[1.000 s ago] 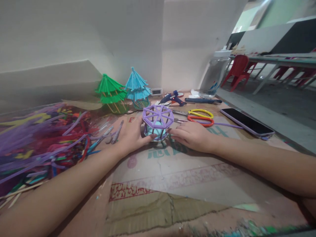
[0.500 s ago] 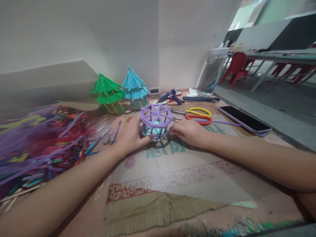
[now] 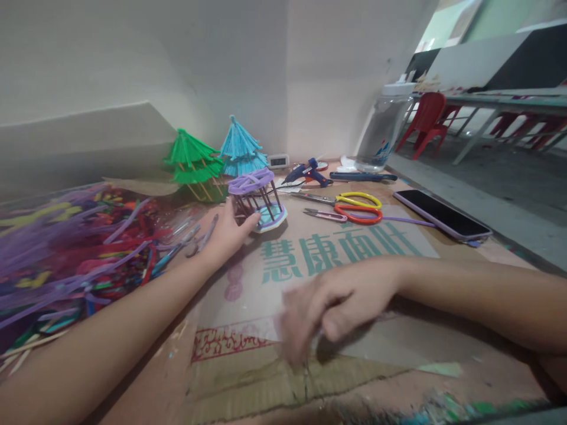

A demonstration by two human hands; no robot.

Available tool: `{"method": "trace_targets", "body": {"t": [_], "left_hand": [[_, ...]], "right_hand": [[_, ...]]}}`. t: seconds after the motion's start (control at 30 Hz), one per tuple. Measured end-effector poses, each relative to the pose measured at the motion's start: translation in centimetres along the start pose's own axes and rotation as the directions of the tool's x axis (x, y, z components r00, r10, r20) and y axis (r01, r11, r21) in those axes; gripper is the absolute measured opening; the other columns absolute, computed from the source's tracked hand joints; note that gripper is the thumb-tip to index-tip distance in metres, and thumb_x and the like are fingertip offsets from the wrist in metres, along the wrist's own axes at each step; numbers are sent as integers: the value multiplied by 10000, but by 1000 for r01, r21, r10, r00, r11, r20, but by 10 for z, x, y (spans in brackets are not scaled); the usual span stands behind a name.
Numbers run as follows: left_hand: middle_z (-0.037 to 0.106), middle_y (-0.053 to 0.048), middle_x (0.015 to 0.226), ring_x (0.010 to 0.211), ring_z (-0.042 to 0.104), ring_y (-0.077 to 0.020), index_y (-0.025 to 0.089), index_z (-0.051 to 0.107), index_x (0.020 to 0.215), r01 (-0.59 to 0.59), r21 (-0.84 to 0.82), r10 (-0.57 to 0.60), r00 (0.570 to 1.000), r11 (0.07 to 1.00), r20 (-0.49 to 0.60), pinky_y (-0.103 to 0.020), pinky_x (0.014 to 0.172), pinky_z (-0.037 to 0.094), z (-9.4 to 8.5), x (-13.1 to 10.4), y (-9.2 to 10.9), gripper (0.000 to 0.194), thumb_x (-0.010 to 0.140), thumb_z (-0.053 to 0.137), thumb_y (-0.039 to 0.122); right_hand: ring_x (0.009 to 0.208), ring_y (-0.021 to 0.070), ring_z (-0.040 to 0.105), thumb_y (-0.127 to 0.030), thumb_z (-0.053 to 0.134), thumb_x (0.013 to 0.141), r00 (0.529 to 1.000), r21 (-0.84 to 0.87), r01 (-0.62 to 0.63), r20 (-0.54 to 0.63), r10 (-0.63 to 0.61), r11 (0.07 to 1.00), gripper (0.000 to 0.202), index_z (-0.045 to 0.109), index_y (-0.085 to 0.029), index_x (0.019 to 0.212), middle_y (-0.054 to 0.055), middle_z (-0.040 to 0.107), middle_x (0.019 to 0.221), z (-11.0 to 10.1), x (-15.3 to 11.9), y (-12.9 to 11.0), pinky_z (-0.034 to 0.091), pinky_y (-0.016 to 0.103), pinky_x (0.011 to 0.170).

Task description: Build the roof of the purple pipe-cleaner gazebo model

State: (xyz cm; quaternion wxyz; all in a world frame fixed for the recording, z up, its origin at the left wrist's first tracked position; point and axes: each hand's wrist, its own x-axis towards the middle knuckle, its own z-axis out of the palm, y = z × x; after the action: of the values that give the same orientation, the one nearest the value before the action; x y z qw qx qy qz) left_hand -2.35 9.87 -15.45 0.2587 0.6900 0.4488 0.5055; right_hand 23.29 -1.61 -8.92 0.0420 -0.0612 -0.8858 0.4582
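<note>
My left hand (image 3: 224, 230) is closed around the left side of a small pavilion frame (image 3: 252, 182), with the thumb near its base. The frame has a purple pipe-cleaner top, dark stick posts and a pale blue base edged in purple. It leans to the left. My right hand (image 3: 343, 298), blurred by motion, hovers over the printed cardboard (image 3: 248, 260) with its fingers loosely apart and nothing visible in them. Beyond the frame stand a green tiered pipe-cleaner roof on sticks (image 3: 195, 159) and a light blue one (image 3: 241, 144).
Scissors with yellow and red handles (image 3: 358, 209), small pink-handled snips (image 3: 325, 215), a blue glue gun (image 3: 308, 172) and a dark cutter knife (image 3: 363, 176) lie behind. A phone (image 3: 443, 213) and clear bottle (image 3: 383, 133) are right; a pipe-cleaner heap (image 3: 80, 254) is left.
The frame has shifted left and tipped leftward in my left hand. My right hand has left its side and come nearer, over the cardboard, uncovering the snips and green lettering.
</note>
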Motion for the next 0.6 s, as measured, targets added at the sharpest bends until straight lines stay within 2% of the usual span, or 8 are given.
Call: {"method": "trace_targets", "body": {"t": [0.1,0.17,0.23,0.33,0.43,0.5,0.53,0.6], "left_hand": [[694,-107,1190,1151,661,-276,197,566,1264,-7,-14,8,1000,1000,20,-431,1056,510,0,0,-1,545,802,755,416],[699,-105,1180,1138,666,-275,198,569,1260,5,-39,-4,1000,999,17,-426,1039,521,-1,0,-1,542,803,756,418],[704,-103,1176,1130,671,-277,201,566,1267,27,-60,-27,1000,998,2,-423,1025,530,0,1,-2,554,801,761,428],[710,-99,1183,1149,665,-282,203,573,1249,37,-70,-39,999,997,-24,-424,1039,520,1,3,-3,535,804,764,431],[716,-95,1190,1179,654,-280,195,581,1218,34,-84,-36,999,996,-29,-410,1062,503,2,5,-2,497,810,764,411],[717,-91,1191,1191,650,-279,198,579,1215,43,-94,-46,998,995,-37,-402,1066,498,3,6,-2,496,803,772,396],[718,-89,1188,1191,652,-277,202,578,1217,48,-99,-52,998,994,-37,-400,1065,498,3,6,-2,495,803,772,392],[723,-86,1172,1174,664,-271,209,578,1216,56,-106,-59,998,993,-26,-400,1065,498,3,6,-2,482,812,764,394]], "right_hand": [[1122,210,743,-437,390,1095,984,186,-53,-156,83,981,493,752,-121,1202,144,786,1180,3,0,-8,559,325,997],[1284,244,657,-424,483,1063,880,-92,-234,-444,170,968,431,699,-157,1323,160,695,1382,-3,-4,8,477,428,1136],[1472,333,475,-465,574,1010,839,-347,-399,-512,185,849,540,620,-132,1432,218,530,1550,-12,-9,31,342,572,1228],[1562,366,304,-521,545,1010,842,-472,-486,-477,251,736,696,478,-91,1552,241,363,1646,-19,-5,55,252,605,1264],[1570,371,278,-491,598,988,853,-456,-471,-455,257,755,718,464,-76,1558,250,363,1647,-9,18,45,219,586,1277],[1549,343,341,-409,676,955,926,-376,-291,-341,161,880,617,570,-101,1480,222,482,1588,7,39,24,242,532,1280],[1515,296,414,-362,677,961,982,-271,-110,-178,63,956,507,637,-132,1411,176,581,1519,15,48,12,292,455,1268],[1335,204,622,-372,532,1050,994,-52,86,72,-82,995,327,773,-206,1194,69,750,1302,26,59,-5,453,310,1145]]}}
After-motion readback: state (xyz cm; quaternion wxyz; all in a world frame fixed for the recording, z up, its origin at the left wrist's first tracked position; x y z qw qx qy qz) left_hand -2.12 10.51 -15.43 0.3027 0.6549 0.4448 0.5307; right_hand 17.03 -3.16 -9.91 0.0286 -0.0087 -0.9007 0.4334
